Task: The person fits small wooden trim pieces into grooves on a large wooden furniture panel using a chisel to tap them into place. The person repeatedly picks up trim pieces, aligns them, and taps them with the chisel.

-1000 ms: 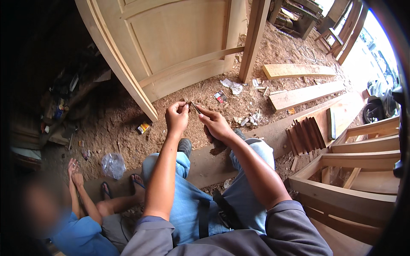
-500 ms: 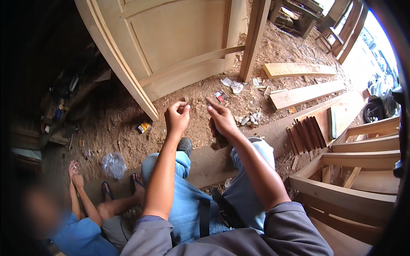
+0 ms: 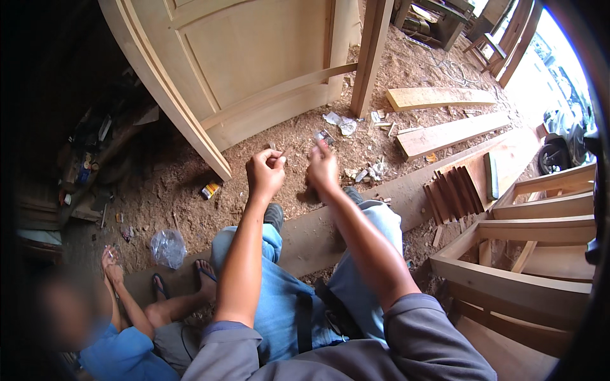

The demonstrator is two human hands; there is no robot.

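My left hand [image 3: 265, 174] is raised over the shavings-covered ground, its thumb and fingers closed in a pinch. A small thin light-brown sliver [image 3: 287, 153], perhaps wood, sticks out of that pinch toward the right. My right hand [image 3: 323, 170] is a short gap away, its fingers curled and smeared by motion. Something dark [image 3: 310, 193] shows below the right palm; its kind cannot be made out. Below both hands are my knees in blue jeans [image 3: 279, 286].
A panelled wooden door [image 3: 254, 63] stands ahead beside an upright post [image 3: 372, 60]. Planks [image 3: 451, 134], stacked dark slats [image 3: 452, 195] and a wooden frame [image 3: 508, 276] lie right. At lower left, a person in blue [image 3: 121, 352] sits near a clear plastic bag [image 3: 168, 248].
My right hand has turned and shifted slightly left, its fingers now blurred. My left hand keeps its pinch in nearly the same place, with the sliver showing more plainly.
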